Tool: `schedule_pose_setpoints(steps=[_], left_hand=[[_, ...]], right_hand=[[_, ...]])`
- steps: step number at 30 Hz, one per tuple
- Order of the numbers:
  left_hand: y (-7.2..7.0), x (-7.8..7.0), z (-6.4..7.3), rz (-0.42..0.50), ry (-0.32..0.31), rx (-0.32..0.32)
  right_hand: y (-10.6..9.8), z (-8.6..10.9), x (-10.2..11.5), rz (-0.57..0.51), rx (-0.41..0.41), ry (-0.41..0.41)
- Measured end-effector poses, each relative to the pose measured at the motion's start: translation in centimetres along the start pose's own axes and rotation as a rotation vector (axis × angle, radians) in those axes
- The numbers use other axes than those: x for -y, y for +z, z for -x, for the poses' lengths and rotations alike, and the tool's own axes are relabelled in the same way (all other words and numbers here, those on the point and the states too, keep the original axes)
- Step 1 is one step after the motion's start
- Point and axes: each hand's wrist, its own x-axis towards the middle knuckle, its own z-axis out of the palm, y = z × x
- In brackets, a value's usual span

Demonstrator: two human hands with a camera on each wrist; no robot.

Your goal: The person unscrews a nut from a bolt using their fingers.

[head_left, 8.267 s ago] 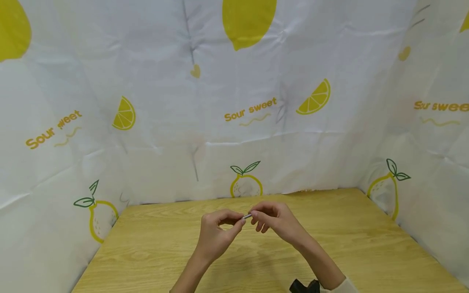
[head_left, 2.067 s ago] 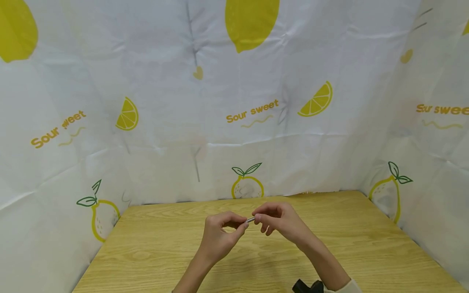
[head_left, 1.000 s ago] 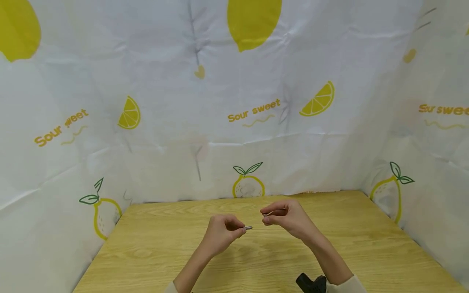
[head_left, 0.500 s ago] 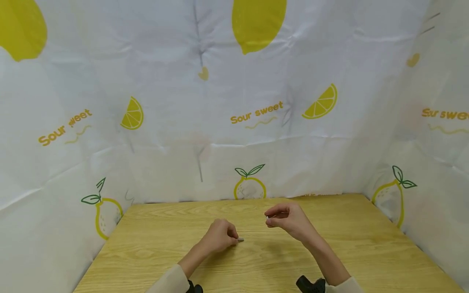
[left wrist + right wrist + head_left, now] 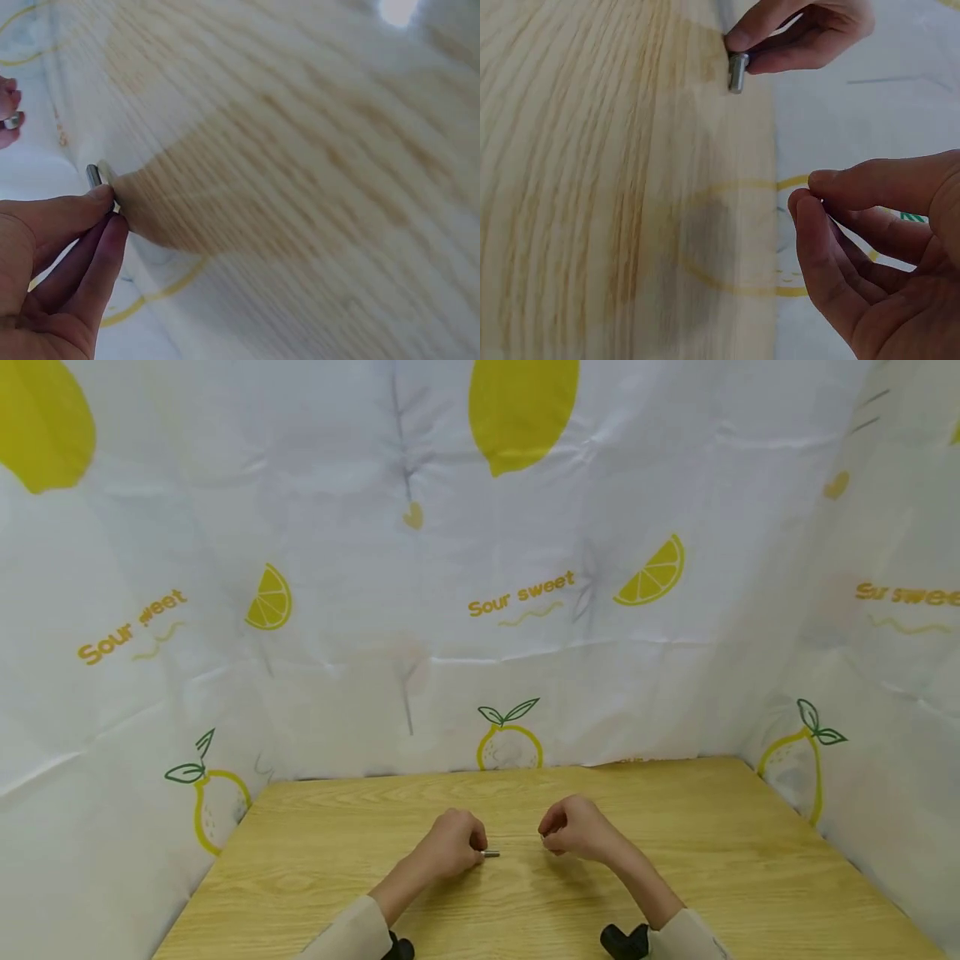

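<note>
My left hand (image 5: 452, 843), low over the wooden table, pinches a short silver metal cylinder (image 5: 491, 853) between thumb and fingertips. One end of the cylinder (image 5: 736, 77) sticks out toward the right, close to the tabletop. My right hand (image 5: 577, 831) is a short way to the right and a little higher, its thumb and fingertips pinched together on a tiny silver metal piece (image 5: 12, 121). The fingers hide most of that piece, so I cannot tell its kind. In the right wrist view only a bright speck shows between the right fingertips (image 5: 801, 201).
The wood-grain table (image 5: 337, 810) reaches back to a white sheet (image 5: 337, 693) printed with lemons, which hangs behind it and along both sides. Black wrist devices show below the left sleeve (image 5: 348, 935) and beside the right sleeve (image 5: 682, 935).
Both hands were together on the metal cylinder; they have since parted. The left hand has lowered the cylinder toward the table. The right hand has moved right with the tiny piece, then down.
</note>
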Motion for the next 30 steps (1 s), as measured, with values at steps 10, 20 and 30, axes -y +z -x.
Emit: schedule_pose_setpoints(steps=[10, 20, 30], left_hand=[[-0.3, -0.3, 0.1, -0.01, -0.021, 0.005], [-0.1, -0.8, 0.2, -0.045, -0.013, 0.016], [-0.2, -0.3, 0.4, -0.048, 0.003, 0.017]], right_hand=[[1.2, -2.0, -1.5, 0.329, 0.038, -0.106], [1.9, -1.9, -1.7, 0.403, 0.049, -0.109], [1.3, -1.7, -1.3, 0.357, 0.085, -0.069]])
